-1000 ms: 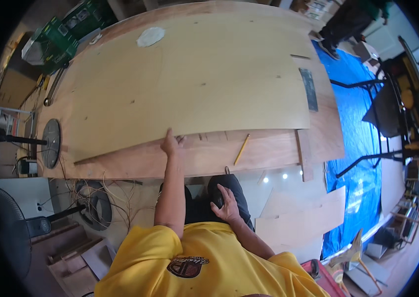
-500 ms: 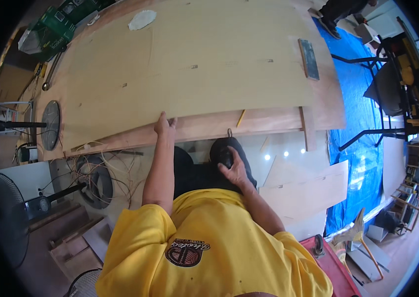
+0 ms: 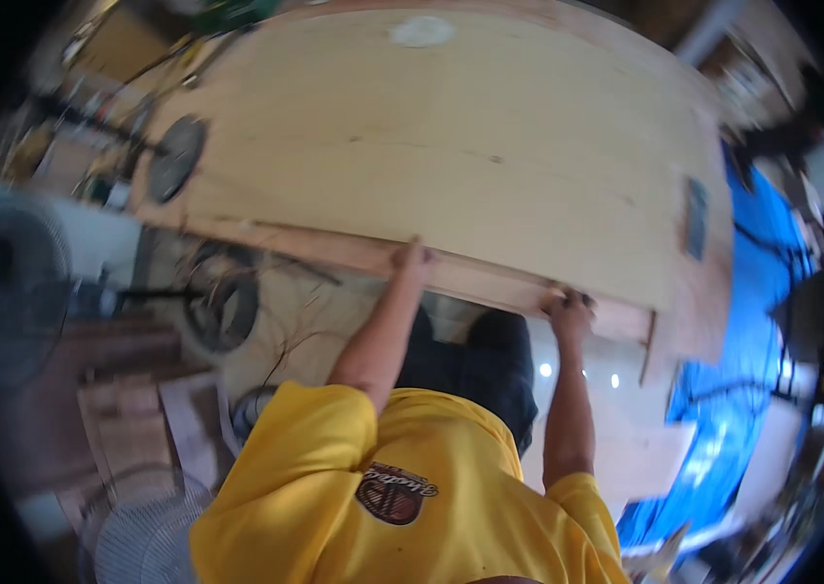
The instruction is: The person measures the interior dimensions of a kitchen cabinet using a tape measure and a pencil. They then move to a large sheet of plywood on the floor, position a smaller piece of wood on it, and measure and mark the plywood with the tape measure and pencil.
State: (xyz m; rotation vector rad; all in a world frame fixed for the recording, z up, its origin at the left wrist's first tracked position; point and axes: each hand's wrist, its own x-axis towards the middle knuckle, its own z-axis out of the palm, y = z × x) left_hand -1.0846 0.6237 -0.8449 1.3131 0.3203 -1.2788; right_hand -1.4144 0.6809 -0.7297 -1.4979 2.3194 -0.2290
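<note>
A large pale plywood sheet [image 3: 373, 117] lies on a wider reddish wooden board [image 3: 354, 255] in front of me. My left hand [image 3: 414, 261] grips the sheet's near edge, its fingers closed there. Farther right along that edge, my right hand [image 3: 570, 308] is closed and rests against the boards. Something small and dark shows at its fingers, too blurred to name. A narrow wooden strip [image 3: 648, 346] sticks out past the board's near right corner.
A dark flat block [image 3: 694, 219] and a whitish round patch [image 3: 422, 31] lie on the sheet. Standing fans [image 3: 18, 282] and loose cables [image 3: 295, 341] are at left. Blue tarp [image 3: 748, 428] covers floor at right, beside black-legged equipment [image 3: 801, 311].
My right hand has moved from beside my knee up to the boards' near edge. My left hand remains at the sheet's edge. The whole view has turned and blurred.
</note>
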